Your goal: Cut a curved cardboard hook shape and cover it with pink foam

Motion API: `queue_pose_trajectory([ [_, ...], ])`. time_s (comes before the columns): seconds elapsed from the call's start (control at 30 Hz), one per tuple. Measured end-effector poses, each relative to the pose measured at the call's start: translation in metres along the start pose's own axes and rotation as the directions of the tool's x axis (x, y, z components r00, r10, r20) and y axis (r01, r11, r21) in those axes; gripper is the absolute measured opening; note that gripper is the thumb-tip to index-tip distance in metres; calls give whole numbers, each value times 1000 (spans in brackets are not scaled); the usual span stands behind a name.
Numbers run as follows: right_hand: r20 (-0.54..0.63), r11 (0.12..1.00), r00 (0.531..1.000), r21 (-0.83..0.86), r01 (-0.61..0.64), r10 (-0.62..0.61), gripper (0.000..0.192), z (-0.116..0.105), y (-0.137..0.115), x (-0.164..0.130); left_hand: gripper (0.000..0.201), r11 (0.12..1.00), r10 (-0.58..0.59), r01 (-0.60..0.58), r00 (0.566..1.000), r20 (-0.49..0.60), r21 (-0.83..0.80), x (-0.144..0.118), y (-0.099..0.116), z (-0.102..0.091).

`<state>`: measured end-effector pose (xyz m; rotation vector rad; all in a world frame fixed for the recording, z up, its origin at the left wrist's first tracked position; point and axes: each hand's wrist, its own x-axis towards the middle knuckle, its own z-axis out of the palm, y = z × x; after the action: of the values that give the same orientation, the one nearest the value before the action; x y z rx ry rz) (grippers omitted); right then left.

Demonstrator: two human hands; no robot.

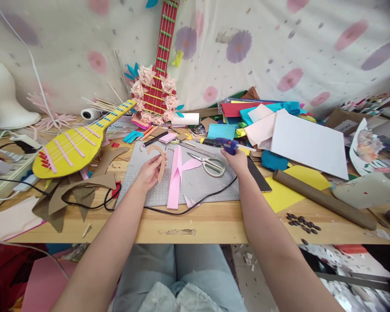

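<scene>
Matt brown cardboard arc (159, 158), glossy blue plastic glue gun (229, 146), shiny metal scissors (209, 164), smooth pale wooden table (214, 223).

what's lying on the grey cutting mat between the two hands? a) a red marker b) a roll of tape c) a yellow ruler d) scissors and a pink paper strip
d: the scissors and a folded pink paper strip lie on the grey cutting mat, between the left hand holding a curved cardboard piece and the right hand gripping a blue glue gun.
</scene>
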<state>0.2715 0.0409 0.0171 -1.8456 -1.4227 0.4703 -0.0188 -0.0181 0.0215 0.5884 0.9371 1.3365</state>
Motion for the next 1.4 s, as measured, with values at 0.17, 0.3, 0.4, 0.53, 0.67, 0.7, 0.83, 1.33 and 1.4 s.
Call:
queue_pose_trajectory([
  [0.17, 260, 839, 929, 537, 87, -263, 39, -3, -29, -30, 14, 1000, 12, -13, 999, -46, -17, 1, 0, -1],
  [0.3, 599, 874, 712, 483, 45, -367, 39, 10, -54, -59, 14, 999, 26, -28, 997, -72, -31, 3, 0, -1],
  [0.4, 684, 896, 628, 441, 51, -372, 39, 25, -62, -72, 13, 999, 39, -42, 995, -87, -27, 4, -1, -3],
  [0.53, 700, 907, 607, 411, 91, -378, 39, 35, -62, -76, 14, 998, 51, -54, 996, -74, -35, 7, -3, -5],
  [0.67, 705, 907, 593, 406, 113, -390, 40, 35, -63, -76, 14, 997, 56, -59, 996, -64, -47, 8, -4, -7],
  [0.7, 706, 907, 590, 406, 115, -391, 40, 35, -64, -76, 14, 997, 56, -59, 996, -63, -47, 8, -4, -7],
  [0.83, 709, 900, 573, 415, 132, -410, 40, 33, -67, -77, 14, 997, 57, -60, 996, -61, -44, 8, -4, -6],
  [1.33, 687, 893, 589, 427, 145, -424, 38, 35, -66, -77, 13, 998, 52, -53, 996, -68, -20, 6, -3, -3],
  [1.4, 692, 894, 583, 423, 150, -425, 38, 34, -67, -77, 13, 999, 48, -50, 996, -73, -20, 5, -3, -2],
])
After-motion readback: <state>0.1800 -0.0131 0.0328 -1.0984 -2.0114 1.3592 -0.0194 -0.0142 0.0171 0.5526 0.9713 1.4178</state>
